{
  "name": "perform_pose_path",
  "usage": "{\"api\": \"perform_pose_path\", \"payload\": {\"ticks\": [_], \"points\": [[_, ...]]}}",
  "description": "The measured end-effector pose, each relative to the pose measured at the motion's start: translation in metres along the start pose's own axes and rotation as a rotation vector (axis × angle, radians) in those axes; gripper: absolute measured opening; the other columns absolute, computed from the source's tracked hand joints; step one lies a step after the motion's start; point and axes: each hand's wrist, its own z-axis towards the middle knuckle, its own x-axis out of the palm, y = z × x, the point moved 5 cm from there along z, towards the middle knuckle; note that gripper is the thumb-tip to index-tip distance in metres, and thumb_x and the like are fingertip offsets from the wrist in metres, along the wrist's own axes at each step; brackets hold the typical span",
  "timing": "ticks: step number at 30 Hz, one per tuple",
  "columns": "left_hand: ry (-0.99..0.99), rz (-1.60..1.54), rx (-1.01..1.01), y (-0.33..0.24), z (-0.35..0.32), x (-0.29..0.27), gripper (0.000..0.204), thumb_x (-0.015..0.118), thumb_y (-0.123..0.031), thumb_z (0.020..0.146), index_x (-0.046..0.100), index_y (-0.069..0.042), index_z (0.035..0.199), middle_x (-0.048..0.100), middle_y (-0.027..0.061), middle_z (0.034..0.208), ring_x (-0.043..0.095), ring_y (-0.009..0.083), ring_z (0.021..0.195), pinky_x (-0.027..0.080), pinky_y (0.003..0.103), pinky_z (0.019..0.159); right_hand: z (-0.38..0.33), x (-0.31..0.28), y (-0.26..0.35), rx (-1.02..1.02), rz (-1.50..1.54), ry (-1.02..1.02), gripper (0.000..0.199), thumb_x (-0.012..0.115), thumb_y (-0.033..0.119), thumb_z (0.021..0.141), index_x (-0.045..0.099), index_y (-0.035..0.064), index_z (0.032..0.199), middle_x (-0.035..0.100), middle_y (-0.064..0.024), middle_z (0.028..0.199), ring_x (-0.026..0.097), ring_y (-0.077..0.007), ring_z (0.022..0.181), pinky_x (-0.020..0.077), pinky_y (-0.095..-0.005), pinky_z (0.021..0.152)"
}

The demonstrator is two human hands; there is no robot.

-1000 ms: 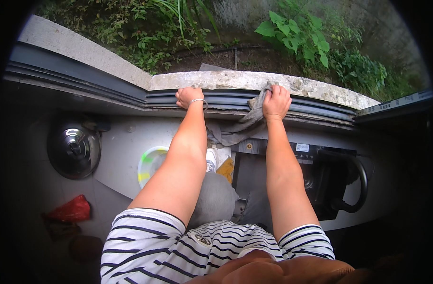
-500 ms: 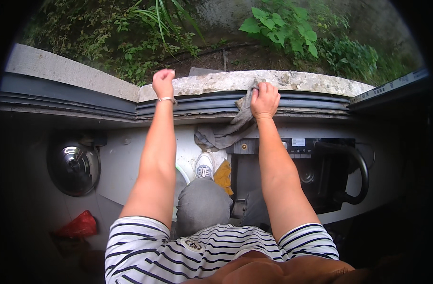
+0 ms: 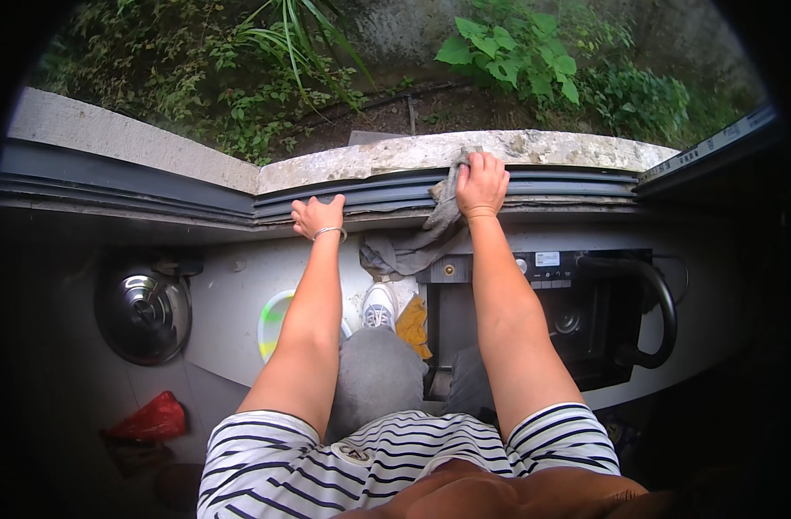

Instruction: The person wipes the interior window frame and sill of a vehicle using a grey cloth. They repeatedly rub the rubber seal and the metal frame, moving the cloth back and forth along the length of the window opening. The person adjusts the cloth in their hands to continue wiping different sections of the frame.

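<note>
My right hand (image 3: pixel 482 183) is closed on a grey cloth (image 3: pixel 430 235), pressing its upper end against the window track near the concrete sill (image 3: pixel 577 149). From there the cloth hangs down over the inner edge onto the white counter. Further left, my left hand (image 3: pixel 318 216) rests at the inner edge of the grey window track (image 3: pixel 378 192), thumb apart from the slightly bent fingers and nothing in it. A bracelet circles that wrist. Below, my foot in a white shoe (image 3: pixel 379 306) stands on the counter, with a mustard-coloured cloth (image 3: pixel 413 327) beside it.
A black sink with a curved faucet (image 3: pixel 663 303) lies to the right. On the left are a round pan lid (image 3: pixel 143 304), a red plastic bag (image 3: pixel 158 417) and a white-and-green basin (image 3: pixel 273 322) partly behind my arm. Plants (image 3: pixel 508 56) grow beyond the sill.
My left hand has come down from above the outer sill to the inner edge of the track, and its fingers have loosened. The right hand keeps its hold on the grey cloth.
</note>
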Motion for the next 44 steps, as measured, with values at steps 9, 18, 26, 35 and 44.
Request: {"api": "perform_pose_path", "payload": {"ticks": [9, 18, 26, 35, 44], "points": [[-0.348, -0.246, -0.161, 0.012, 0.005, 0.042, 0.01, 0.068, -0.026, 0.071, 0.067, -0.017, 0.066, 0.061, -0.0065, 0.091, 0.046, 0.0215, 0.101, 0.031, 0.041, 0.086, 0.0, -0.002, 0.0, -0.014, 0.029, -0.022, 0.022, 0.063, 0.023, 0.075, 0.055, 0.0144, 0.093, 0.057, -0.0051, 0.104, 0.05, -0.026, 0.102, 0.038, -0.0409, 0.085], [-0.314, 0.1, 0.11, 0.001, 0.02, 0.032, 0.013, 0.061, -0.026, 0.071, 0.066, -0.014, 0.07, 0.064, 0.0031, 0.086, 0.056, 0.0245, 0.091, 0.036, 0.043, 0.083, 0.001, -0.002, -0.001, -0.014, 0.024, -0.021, 0.021, 0.063, 0.022, 0.074, 0.055, 0.0139, 0.092, 0.057, -0.0053, 0.102, 0.051, -0.0263, 0.1, 0.0383, -0.0407, 0.083], [-0.202, -0.588, 0.116, -0.006, 0.096, -0.005, 0.016, 0.066, -0.024, 0.074, 0.069, -0.009, 0.08, 0.066, 0.0067, 0.088, 0.06, 0.0263, 0.079, 0.046, 0.039, 0.074, 0.001, -0.002, 0.0, -0.023, 0.052, -0.037, 0.021, 0.063, 0.022, 0.073, 0.055, 0.0138, 0.091, 0.057, -0.0055, 0.102, 0.051, -0.0263, 0.099, 0.0383, -0.0407, 0.083], [0.044, -0.363, 0.231, 0.012, 0.074, -0.013, 0.039, 0.07, -0.046, 0.07, 0.073, -0.007, 0.073, 0.067, 0.0166, 0.072, 0.066, 0.0309, 0.07, 0.051, 0.039, 0.068, 0.0, -0.004, -0.007, -0.024, 0.02, -0.036, 0.021, 0.062, 0.022, 0.074, 0.055, 0.0138, 0.092, 0.057, -0.0054, 0.102, 0.051, -0.0265, 0.1, 0.0382, -0.0406, 0.084], [0.198, -0.153, -0.025, 0.026, 0.041, 0.02, 0.017, 0.071, -0.034, 0.068, 0.069, -0.021, 0.078, 0.054, 0.0071, 0.11, 0.05, 0.0299, 0.11, 0.04, 0.044, 0.094, 0.0, -0.001, 0.001, -0.033, 0.021, -0.043, 0.022, 0.063, 0.023, 0.073, 0.056, 0.0144, 0.092, 0.057, -0.0052, 0.101, 0.051, -0.0263, 0.099, 0.0383, -0.0411, 0.084]]}}
